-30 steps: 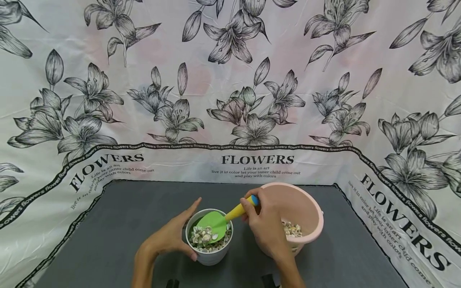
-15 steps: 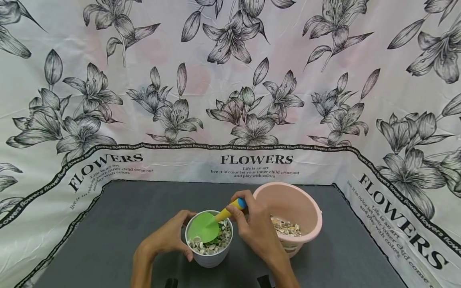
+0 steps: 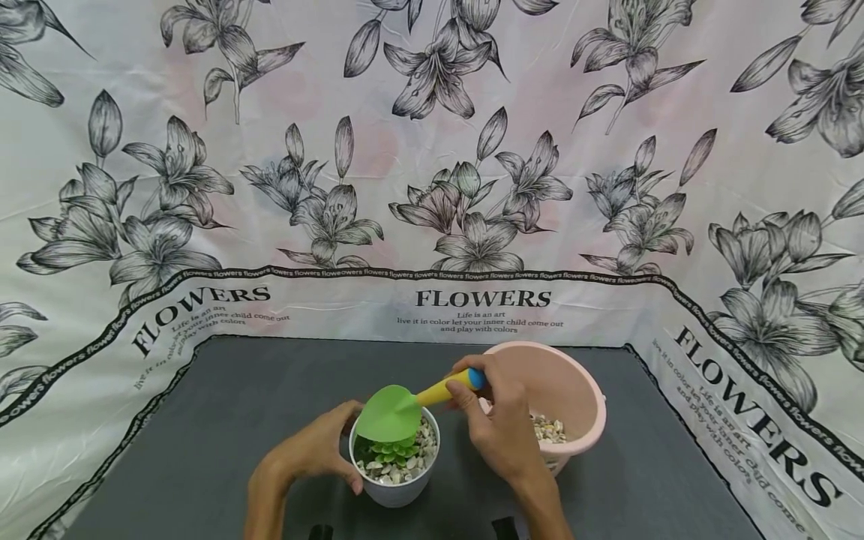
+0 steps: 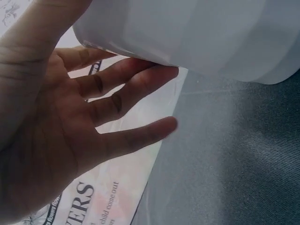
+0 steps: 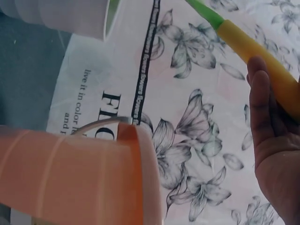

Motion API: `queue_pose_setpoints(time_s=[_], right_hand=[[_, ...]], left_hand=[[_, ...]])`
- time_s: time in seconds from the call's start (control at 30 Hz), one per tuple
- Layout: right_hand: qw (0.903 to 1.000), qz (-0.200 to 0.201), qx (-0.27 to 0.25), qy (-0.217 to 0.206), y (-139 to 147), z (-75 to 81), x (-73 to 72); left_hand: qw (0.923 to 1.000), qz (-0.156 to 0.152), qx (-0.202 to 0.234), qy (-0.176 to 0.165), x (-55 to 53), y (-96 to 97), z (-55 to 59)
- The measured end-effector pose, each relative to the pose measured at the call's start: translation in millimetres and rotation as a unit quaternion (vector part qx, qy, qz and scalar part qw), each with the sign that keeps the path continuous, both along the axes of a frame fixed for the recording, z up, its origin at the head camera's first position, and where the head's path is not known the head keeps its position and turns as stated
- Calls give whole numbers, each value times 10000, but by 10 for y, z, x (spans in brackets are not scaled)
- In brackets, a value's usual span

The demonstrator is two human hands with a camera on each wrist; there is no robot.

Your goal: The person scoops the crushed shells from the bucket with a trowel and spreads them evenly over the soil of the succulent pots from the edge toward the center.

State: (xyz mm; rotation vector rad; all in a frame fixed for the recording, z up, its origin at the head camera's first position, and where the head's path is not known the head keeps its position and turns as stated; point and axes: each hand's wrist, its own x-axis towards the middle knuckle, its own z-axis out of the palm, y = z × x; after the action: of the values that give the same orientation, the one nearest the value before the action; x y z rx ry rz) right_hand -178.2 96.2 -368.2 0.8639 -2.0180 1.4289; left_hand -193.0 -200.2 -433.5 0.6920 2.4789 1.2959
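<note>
My right hand (image 3: 502,420) grips the yellow handle of a toy trowel (image 3: 389,415), whose green blade hangs over the far left of a white flowerpot (image 3: 398,493). No pebbles show on the blade. Inside the pot, a small green succulent (image 3: 397,450) stands among pale pebbles (image 3: 421,450), partly hidden by the blade. My left hand (image 3: 317,444) holds the pot from its left side, thumb near the front and fingers behind. In the left wrist view, the fingertips (image 4: 166,72) meet the pot's wall while the little finger sticks out free.
A pink bucket (image 3: 587,442) with pebbles (image 3: 548,429) at its bottom stands right of the pot, partly behind my right forearm. In the right wrist view its handle (image 5: 101,124) shows. Floral cloth (image 3: 472,315) borders the dark grey table (image 3: 270,382).
The trowel tipped its pebbles into the pot, moving left, then rose clear of them. The succulent now shows. My right hand swung left and came back right; the left hand stayed at the pot.
</note>
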Motion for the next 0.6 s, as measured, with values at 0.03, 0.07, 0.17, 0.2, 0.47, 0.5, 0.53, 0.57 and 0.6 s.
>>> queue_pose_setpoints(time_s=[0.03,0.07,0.17,0.2,0.47,0.5,0.53,0.57,0.6], right_hand=[[9999,-95,-102,1,18,5,1],[9996,-178,-208,73,40,9,-3],[9969,-460,-575,270,148,34,-14],[9955,-523,-693,376,198,46,-22],[9608,-2090,-1675,714,736,98,-70],[9535,-2426,-1616,764,803,95,-79],[9467,-2760,-1474,763,868,88,-82],[9403,-3087,-1259,685,927,81,-82],[9336,-3400,-946,619,983,70,-83]], left_hand=[[10000,4,18,-66,-2,-1,3],[9999,13,6,-112,-4,-2,5],[9996,-33,-83,-263,-2,-5,8],[9994,-69,-92,-321,2,-8,6],[9997,208,92,-81,57,27,46],[9992,392,63,63,55,63,72],[9980,589,7,244,49,111,101],[9963,751,-60,406,41,168,134],[9943,918,-102,532,33,240,171]])
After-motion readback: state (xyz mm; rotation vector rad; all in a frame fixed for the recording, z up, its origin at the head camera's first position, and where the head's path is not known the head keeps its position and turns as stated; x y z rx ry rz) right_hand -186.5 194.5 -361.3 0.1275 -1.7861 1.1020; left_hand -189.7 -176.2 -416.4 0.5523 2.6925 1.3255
